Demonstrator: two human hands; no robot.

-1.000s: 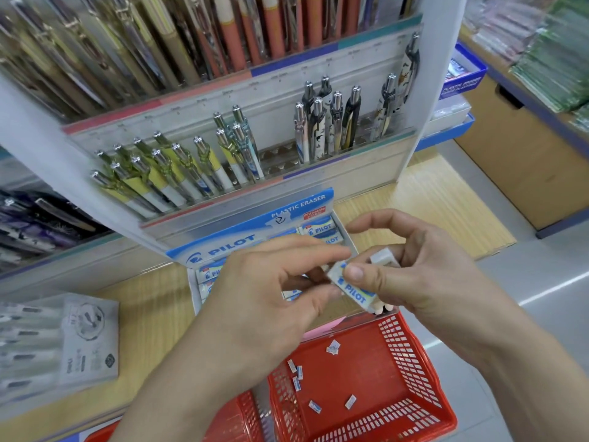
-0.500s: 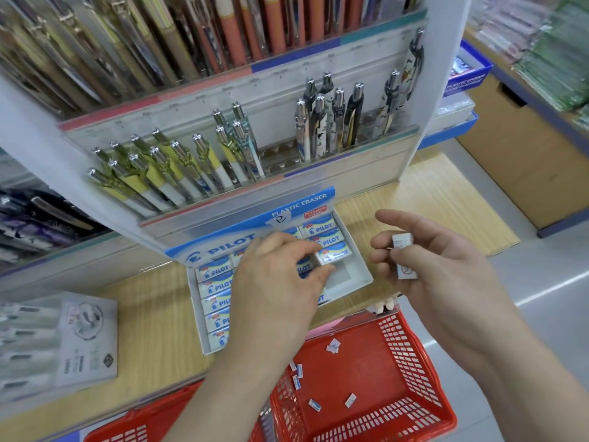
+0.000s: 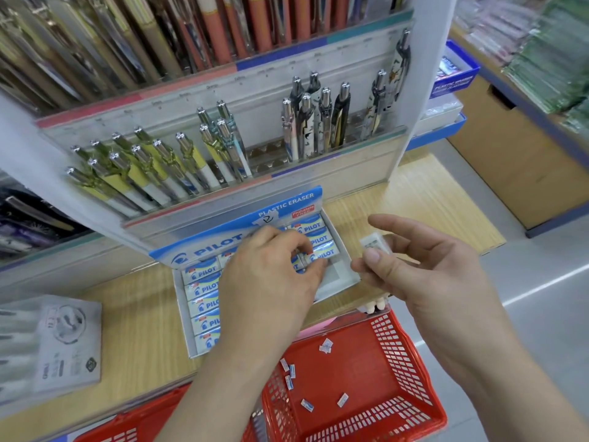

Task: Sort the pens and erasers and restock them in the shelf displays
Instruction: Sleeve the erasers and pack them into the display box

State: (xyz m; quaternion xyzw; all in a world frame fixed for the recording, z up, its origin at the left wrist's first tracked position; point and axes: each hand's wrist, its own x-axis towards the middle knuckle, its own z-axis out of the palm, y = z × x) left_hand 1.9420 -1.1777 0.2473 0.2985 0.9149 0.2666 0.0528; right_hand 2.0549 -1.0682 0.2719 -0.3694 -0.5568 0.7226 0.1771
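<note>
**Erasers in both hands at the Pilot box**

Left fingers (image 3: 293, 242) and thumb curl round a sleeved eraser (image 3: 322, 254) and pinch it at its left end. It lies flat in the right column of the Pilot box (image 3: 342, 275), third from the back, touching the one behind it. Just in front of it the box floor shows bare white. The left hand (image 3: 271, 275) hangs palm down over the middle of the box and hides whatever lies there; its forearm crosses the box's front edge.

Right fingers (image 3: 374, 260), thumb against forefinger, pinch a small eraser (image 3: 372, 243), pale and in a clear wrap, held on end just right of the box. The remaining fingers spread loosely. The right hand (image 3: 424, 269) hovers to the right of the box, over the wooden shelf (image 3: 430, 193) on which the box sits.

Along the box's left column a row of boxed erasers (image 3: 204, 301) lies label up, each touching the next. At the back of the box a blue header card (image 3: 223, 242) reads PILOT and PLASTIC ERASER.

Behind the box stands the pen rack (image 3: 287, 90), with yellow pens (image 3: 140, 169) behind and left and patterned pens (image 3: 320, 122) behind and right. In front of the box, below the shelf edge, a red basket (image 3: 404, 355) holds loose erasers (image 3: 325, 346) scattered over its floor. Well left of the box a grey packet (image 3: 63, 339) lies flat on the shelf.
</note>
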